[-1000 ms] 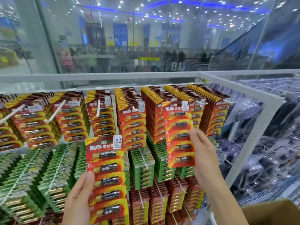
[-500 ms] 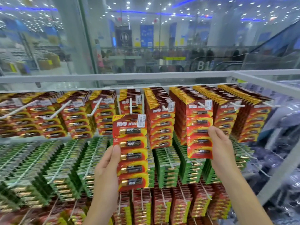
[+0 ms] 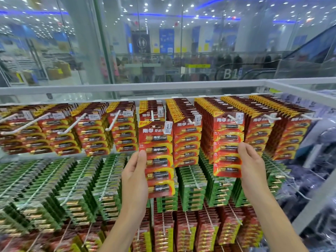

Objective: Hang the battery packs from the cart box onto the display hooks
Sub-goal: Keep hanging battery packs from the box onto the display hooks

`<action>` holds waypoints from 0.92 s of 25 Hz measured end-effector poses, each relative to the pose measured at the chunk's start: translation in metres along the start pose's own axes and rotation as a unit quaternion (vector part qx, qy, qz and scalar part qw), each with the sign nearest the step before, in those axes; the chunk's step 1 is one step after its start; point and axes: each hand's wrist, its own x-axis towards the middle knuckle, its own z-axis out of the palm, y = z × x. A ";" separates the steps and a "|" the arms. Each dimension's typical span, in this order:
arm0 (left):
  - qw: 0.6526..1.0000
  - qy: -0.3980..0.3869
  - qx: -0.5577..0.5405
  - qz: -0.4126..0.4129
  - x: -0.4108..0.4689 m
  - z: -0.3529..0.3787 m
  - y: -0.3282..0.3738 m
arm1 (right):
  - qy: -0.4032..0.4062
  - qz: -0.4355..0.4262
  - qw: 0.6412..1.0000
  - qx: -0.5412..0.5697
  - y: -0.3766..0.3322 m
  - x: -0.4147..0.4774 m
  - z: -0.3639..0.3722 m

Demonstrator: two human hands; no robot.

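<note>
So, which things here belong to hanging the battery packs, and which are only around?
Part of the job:
- left hand, holding a red pack
- right hand, holding another red pack
- white hooks in the top row

Only around:
- green packs below
- glass wall behind
- white frame

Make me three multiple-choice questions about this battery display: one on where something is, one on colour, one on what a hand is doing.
1. Where is the left hand's battery pack?
A. in front of the top row
B. on the floor
C. in a box

2. What colour are the packs in the middle row?
A. blue
B. green
C. white

3. What is the right hand doing?
A. hanging empty
B. pointing upward
C. holding a red pack

Answers: 1 A, it overlaps the top-row packs. 2 B, green cards throughout. 3 C, its fingers grip the pack's edge.
</note>
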 end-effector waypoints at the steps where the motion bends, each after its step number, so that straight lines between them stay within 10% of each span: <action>1: 1.000 0.002 0.002 0.006 0.001 0.000 -0.003 | -0.004 -0.003 1.000 -0.005 0.000 -0.002 0.001; 23: 0.986 0.025 0.164 0.026 0.129 -0.004 -0.034 | 0.030 0.005 0.996 -0.084 0.008 0.016 -0.006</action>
